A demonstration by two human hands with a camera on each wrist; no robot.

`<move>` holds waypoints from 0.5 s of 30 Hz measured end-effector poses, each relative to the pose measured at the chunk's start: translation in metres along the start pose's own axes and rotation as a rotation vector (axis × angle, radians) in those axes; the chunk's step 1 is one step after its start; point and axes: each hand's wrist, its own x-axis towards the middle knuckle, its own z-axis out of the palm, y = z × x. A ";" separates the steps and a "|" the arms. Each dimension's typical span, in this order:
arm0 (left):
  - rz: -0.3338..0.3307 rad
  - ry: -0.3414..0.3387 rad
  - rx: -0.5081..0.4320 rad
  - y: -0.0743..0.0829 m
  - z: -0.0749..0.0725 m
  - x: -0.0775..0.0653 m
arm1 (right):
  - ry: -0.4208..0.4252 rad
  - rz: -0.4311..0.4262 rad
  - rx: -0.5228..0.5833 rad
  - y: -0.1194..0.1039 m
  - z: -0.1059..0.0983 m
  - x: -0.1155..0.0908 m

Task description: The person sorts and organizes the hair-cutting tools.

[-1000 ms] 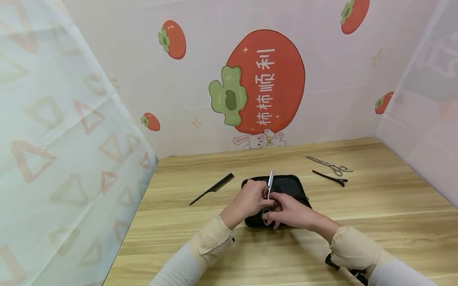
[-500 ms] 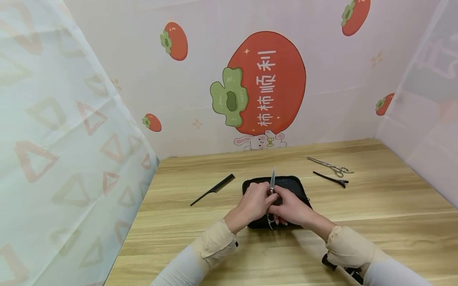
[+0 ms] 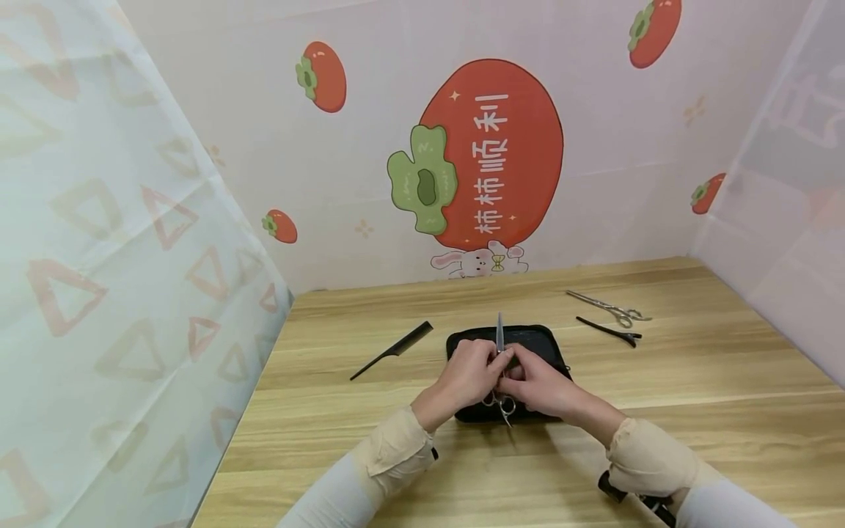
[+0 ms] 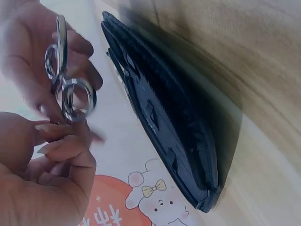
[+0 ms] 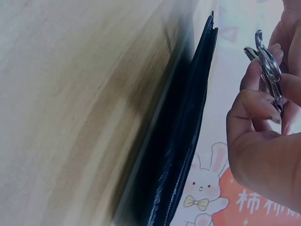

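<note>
A pair of silver hairdressing scissors [image 3: 499,334] is held between both hands in the head view, blades pointing away toward the wall. My left hand [image 3: 462,374] pinches it from the left, and my right hand [image 3: 544,383] grips it from the other side. The finger rings and the curved tang [image 4: 62,44] stick out toward me. Fingers hide the scissors' middle. Beneath the hands lies a black zip case [image 3: 538,337], partly covered by them. In the left wrist view, zip teeth and small dark loops show along that case, and the scissors are apart from it.
On the wooden table [image 3: 330,469], a black tail comb [image 3: 403,345] lies left of the case. Another pair of scissors [image 3: 607,303] and a black hair clip [image 3: 610,332] lie at the right. A printed backdrop [image 3: 356,161] rises behind the table's far edge.
The scissors have turned slightly between the fingers, and their rings now show more fully below the hands. The right hand has shifted up along the scissors, closer to the left.
</note>
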 end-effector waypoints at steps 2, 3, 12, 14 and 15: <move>0.001 0.009 0.001 -0.002 -0.001 0.000 | -0.015 0.016 -0.010 0.000 -0.001 -0.001; 0.006 0.012 0.001 -0.003 -0.001 0.000 | -0.023 0.020 -0.014 0.001 -0.001 -0.001; 0.123 -0.025 0.023 -0.018 -0.004 0.002 | -0.047 -0.005 0.018 0.006 -0.007 -0.004; 0.139 -0.047 0.067 -0.024 -0.006 0.001 | -0.033 -0.001 0.009 0.006 -0.011 -0.005; 0.141 -0.058 0.095 -0.027 -0.008 0.000 | -0.023 0.005 -0.003 0.007 -0.013 -0.006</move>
